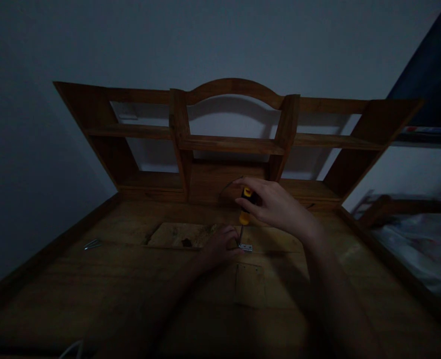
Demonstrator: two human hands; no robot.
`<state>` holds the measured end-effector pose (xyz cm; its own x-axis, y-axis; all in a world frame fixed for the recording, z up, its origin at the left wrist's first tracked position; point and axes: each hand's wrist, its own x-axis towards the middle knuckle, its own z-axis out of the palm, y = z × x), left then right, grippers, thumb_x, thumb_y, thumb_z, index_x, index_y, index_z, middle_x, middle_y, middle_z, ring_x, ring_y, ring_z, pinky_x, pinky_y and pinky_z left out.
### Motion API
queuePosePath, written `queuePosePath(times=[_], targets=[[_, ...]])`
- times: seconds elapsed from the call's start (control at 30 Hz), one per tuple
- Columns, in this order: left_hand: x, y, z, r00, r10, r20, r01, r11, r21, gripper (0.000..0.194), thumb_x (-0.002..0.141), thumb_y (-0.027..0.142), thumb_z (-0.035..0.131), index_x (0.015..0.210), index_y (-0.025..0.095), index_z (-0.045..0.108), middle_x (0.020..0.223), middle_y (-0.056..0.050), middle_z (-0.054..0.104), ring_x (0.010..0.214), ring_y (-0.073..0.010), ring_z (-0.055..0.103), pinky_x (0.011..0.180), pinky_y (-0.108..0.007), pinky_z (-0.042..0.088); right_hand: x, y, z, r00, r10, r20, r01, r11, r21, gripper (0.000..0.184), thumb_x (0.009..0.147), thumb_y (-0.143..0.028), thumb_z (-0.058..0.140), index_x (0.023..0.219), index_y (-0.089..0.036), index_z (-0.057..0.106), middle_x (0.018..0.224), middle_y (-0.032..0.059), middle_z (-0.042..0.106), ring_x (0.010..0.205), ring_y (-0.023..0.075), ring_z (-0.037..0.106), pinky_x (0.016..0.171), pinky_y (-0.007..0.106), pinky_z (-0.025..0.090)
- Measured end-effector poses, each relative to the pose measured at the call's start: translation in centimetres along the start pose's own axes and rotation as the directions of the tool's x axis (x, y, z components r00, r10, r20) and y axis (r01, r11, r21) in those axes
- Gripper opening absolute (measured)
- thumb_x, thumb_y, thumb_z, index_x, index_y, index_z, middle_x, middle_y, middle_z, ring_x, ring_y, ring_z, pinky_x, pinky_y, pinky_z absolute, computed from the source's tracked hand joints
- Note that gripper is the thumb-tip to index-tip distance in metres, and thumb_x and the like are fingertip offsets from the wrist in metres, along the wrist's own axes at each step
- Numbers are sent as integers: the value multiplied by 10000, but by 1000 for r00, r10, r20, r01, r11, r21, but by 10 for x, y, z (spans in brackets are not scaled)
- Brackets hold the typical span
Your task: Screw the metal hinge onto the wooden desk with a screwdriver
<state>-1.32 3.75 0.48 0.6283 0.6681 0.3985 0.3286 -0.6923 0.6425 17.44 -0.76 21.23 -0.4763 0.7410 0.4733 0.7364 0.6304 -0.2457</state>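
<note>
My right hand is closed round the yellow and black handle of a screwdriver, held nearly upright with its shaft pointing down. The shaft's lower end meets a small metal hinge lying on the wooden desktop. My left hand is closed with its fingertips at the left end of the hinge, close to the screwdriver tip. Whether a screw sits under the tip is too small and dark to tell.
A wooden shelf unit stands along the back of the wooden desktop. Small metal pieces lie at the left. A rough, worn recess lies beyond my left hand. Near the front left edge is a white cable.
</note>
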Motion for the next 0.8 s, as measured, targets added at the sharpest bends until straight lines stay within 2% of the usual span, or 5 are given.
queuePosePath(times=[0.1, 0.27, 0.5, 0.67, 0.8], targets=[[0, 0, 1, 1000, 2, -11, -2, 1000, 4, 265, 846, 382, 765, 955, 202, 605, 1098, -39, 605, 1026, -209, 579, 916, -339, 472, 0, -2, 2, 999, 51, 7, -50, 998, -49, 380, 979, -400, 537, 1310, -219, 582, 1233, 98, 687, 1136, 269, 653, 998, 424, 486], [0, 7, -3, 1000, -22, 1, 22, 1000, 14, 262, 843, 382, 773, 926, 201, 603, 1061, -31, 601, 1003, -208, 581, 890, -331, 472, -1, -2, -2, 999, 3, 54, -2, 1000, -2, 555, 910, -236, 547, 1460, -231, 471, 1437, 85, 579, 1297, 264, 564, 1099, 428, 419], [1, 8, -5, 1000, 12, 11, -12, 1000, 22, 246, 858, 365, 758, 925, 203, 585, 1066, -29, 603, 1004, -202, 579, 881, -321, 471, 1, -5, -2, 997, 68, 43, -68, 998, -14, 368, 984, -438, 521, 1279, -229, 584, 1178, 83, 714, 1049, 264, 680, 928, 393, 499], [1, 4, -3, 999, 36, -6, -36, 999, 27, 260, 855, 374, 760, 937, 202, 582, 1052, -27, 603, 992, -199, 582, 876, -318, 466, -1, -1, -6, 994, 50, 94, -53, 998, 30, 538, 930, -246, 533, 1463, -216, 458, 1457, 92, 563, 1290, 259, 567, 1079, 413, 425], [1, 6, -4, 999, 35, 3, -36, 999, 34, 240, 869, 368, 744, 921, 200, 581, 1041, -24, 597, 976, -192, 577, 857, -310, 463, -2, -2, -4, 997, 37, 64, -39, 999, 29, 531, 972, -298, 523, 1487, -195, 444, 1466, 96, 559, 1310, 254, 559, 1103, 406, 411]])
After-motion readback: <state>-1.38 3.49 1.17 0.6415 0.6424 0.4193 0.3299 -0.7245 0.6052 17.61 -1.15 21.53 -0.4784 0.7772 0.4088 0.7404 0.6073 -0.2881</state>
